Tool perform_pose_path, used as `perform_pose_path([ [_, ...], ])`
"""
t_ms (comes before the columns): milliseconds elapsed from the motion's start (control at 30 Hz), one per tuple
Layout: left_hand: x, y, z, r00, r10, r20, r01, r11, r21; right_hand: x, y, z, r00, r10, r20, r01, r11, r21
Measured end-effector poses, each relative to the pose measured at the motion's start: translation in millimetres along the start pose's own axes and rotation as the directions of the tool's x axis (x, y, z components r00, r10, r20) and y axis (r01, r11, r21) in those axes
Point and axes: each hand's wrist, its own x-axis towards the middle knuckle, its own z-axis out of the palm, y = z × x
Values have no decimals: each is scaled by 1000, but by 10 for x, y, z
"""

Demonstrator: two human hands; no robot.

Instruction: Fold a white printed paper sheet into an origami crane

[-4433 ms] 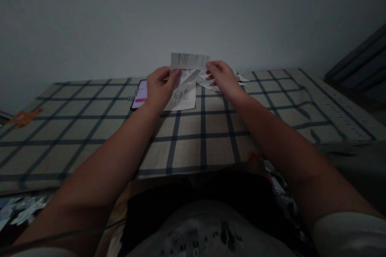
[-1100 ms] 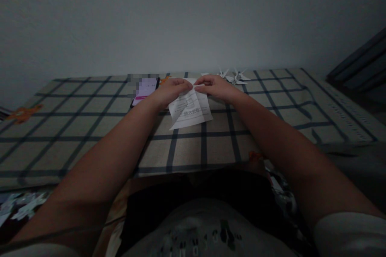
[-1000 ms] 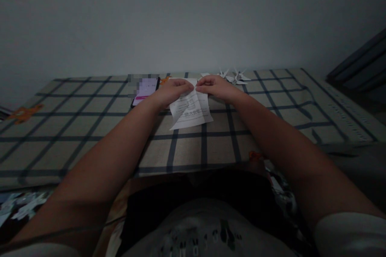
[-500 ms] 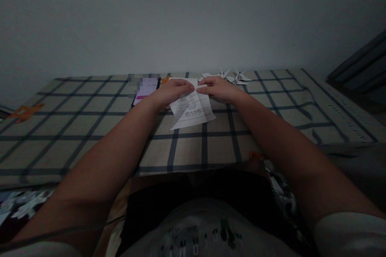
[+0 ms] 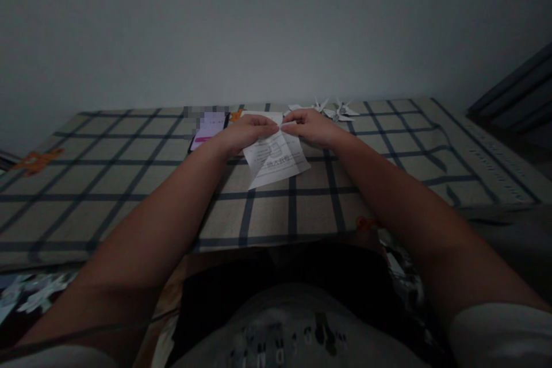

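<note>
A printed sheet of white paper (image 5: 278, 161) is held between my hands above the checked tablecloth, its near part fanned out toward me. My left hand (image 5: 249, 132) pinches it from the left, thumb and fingers closed near its narrow middle. From the right, my right hand (image 5: 313, 127) grips the same spot, its fingertips almost meeting those of the left. The exact fold under the fingertips is too small and dark to make out. Beyond the hands, part of another white paper surface (image 5: 263, 114) shows.
Folded paper cranes (image 5: 342, 110) stand at the back of the table, right of my hands. A phone with a lit screen (image 5: 211, 126) lies to the left. The checked tablecloth (image 5: 129, 167) covers the table, which meets a plain wall (image 5: 276, 29).
The paper's near edge has shifted slightly toward me and to the right. Both hands keep nearly the same place and grip.
</note>
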Motion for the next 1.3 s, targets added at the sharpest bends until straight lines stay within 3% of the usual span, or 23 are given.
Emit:
perform_pose_path([
  [167, 3, 3, -8, 1000, 18, 23, -18, 1000, -4, 14, -5, 12, 999, 16, -31, -14, 999, 51],
  [300, 15, 9, -5, 999, 29, -29, -29, 1000, -3, 11, 5, 15, 994, 90, 60, -103, 958, 267],
  [467, 37, -7, -21, 999, 12, -41, -11, 1000, 22, -21, -21, 13, 988, 138, 75, -154, 940, 304],
  [1000, 29, -33, -9, 995, 52, -82, -32, 973, 228, -34, -3, -1, 988, 148, 47, -153, 981, 118],
  [1300, -24, 40, 54, 995, 21, -99, -5, 987, 162, -20, -2, 20, 991, 126, 47, -129, 989, 67],
])
